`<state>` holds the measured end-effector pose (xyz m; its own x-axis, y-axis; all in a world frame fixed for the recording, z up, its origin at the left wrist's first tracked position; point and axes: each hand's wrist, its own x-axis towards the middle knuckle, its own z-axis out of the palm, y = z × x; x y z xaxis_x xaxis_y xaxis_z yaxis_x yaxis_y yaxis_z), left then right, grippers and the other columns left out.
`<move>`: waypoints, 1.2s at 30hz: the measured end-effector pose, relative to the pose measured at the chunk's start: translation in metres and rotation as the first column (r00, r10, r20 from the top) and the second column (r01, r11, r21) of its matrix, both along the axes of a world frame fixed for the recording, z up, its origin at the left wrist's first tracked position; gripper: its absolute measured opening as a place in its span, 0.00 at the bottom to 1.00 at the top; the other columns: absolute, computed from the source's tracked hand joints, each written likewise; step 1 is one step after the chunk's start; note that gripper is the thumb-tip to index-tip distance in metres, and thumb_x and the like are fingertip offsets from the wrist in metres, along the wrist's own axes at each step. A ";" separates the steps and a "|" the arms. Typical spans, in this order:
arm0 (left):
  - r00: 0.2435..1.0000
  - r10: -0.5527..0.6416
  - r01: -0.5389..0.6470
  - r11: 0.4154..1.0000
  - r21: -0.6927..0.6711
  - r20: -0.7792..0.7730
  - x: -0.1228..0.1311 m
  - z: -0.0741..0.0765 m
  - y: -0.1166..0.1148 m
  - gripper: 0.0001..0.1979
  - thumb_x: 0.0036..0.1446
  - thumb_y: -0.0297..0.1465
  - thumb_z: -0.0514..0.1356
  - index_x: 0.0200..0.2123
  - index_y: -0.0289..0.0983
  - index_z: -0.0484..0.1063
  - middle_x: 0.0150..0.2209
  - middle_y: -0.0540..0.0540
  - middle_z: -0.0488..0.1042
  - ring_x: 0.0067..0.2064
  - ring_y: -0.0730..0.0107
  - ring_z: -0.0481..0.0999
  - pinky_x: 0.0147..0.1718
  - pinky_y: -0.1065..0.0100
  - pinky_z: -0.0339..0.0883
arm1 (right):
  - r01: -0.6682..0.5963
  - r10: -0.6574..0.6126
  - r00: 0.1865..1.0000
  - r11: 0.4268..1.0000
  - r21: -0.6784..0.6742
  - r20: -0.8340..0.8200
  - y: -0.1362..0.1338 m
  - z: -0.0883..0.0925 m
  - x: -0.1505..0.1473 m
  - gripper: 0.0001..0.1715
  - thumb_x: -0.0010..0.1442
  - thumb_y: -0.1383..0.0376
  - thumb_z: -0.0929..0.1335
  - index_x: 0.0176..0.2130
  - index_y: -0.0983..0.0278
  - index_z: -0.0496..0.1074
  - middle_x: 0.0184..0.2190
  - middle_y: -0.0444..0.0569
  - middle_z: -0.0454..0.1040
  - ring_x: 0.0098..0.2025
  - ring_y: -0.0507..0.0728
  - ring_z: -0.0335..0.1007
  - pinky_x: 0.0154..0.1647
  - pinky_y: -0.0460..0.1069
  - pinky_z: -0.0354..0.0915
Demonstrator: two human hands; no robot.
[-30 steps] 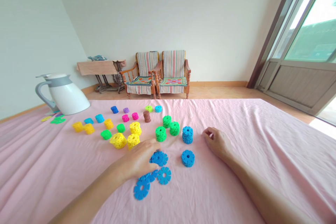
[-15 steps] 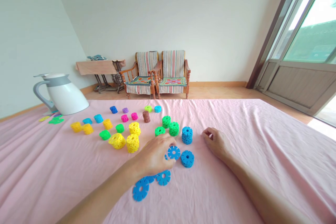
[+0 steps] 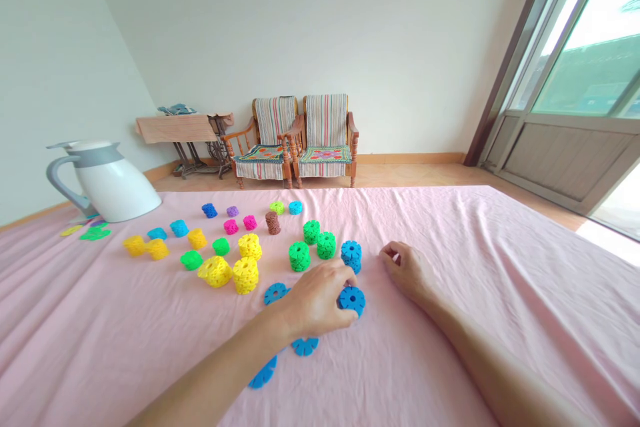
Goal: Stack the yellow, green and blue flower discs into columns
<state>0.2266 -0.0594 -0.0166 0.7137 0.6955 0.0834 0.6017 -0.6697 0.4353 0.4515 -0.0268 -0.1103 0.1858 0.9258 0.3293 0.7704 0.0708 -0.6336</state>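
My left hand [image 3: 323, 300] has its thumb and fingers closed round a blue notched disc [image 3: 353, 300], at the top of the nearer blue stack; the stack below is largely hidden. Behind it stands a taller blue stack [image 3: 351, 255]. Loose blue discs lie around my left forearm, one [image 3: 276, 293] beyond it and others [image 3: 305, 346] on the near side, partly covered. My right hand [image 3: 407, 270] rests on the cloth to the right of the stacks, fingers curled together with nothing seen in them. Green stacks [image 3: 299, 256] and yellow stacks [image 3: 246, 275] stand left of the blue ones.
Smaller stacks in several colours, including pink [image 3: 250, 222] and brown [image 3: 273, 223], stand farther back on the pink cloth [image 3: 425, 367]. A white jug [image 3: 120, 187] is at the far left, beside flat green pieces [image 3: 95, 232]. Two chairs [image 3: 325, 137] stand beyond the table.
My left hand has moved right with a blue disc, from among the loose discs to the nearer blue stack. My right hand has stayed nearly still. The view has shifted slightly.
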 end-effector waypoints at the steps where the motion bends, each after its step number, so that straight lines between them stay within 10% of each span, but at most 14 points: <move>1: 1.000 0.005 -0.005 1.000 -0.003 -0.003 0.000 0.000 0.000 0.13 0.43 0.27 0.61 0.36 0.38 0.71 0.34 0.49 0.69 0.36 0.67 0.70 0.31 0.70 0.61 | 0.002 -0.002 1.000 1.000 0.000 0.000 0.000 0.000 0.000 0.10 0.52 0.64 0.61 0.25 0.61 0.70 0.25 0.44 0.71 0.24 0.51 0.63 0.26 0.46 0.55; 15: 0.979 0.085 -0.092 0.995 -0.032 -0.184 -0.055 0.027 0.005 0.14 0.45 0.25 0.58 0.38 0.39 0.71 0.37 0.49 0.71 0.41 0.65 0.71 0.40 0.66 0.63 | -0.007 0.007 1.000 1.000 0.002 -0.001 0.001 -0.002 0.001 0.09 0.52 0.64 0.62 0.25 0.61 0.70 0.24 0.44 0.71 0.24 0.51 0.64 0.27 0.46 0.56; 36: 0.956 0.106 -0.098 0.994 0.043 -0.275 -0.081 0.003 0.011 0.17 0.42 0.23 0.55 0.38 0.40 0.68 0.41 0.48 0.68 0.46 0.60 0.68 0.43 0.64 0.63 | -0.014 0.014 1.000 1.000 -0.006 -0.009 0.002 -0.004 0.002 0.10 0.52 0.63 0.61 0.25 0.61 0.70 0.25 0.44 0.71 0.25 0.52 0.64 0.27 0.46 0.56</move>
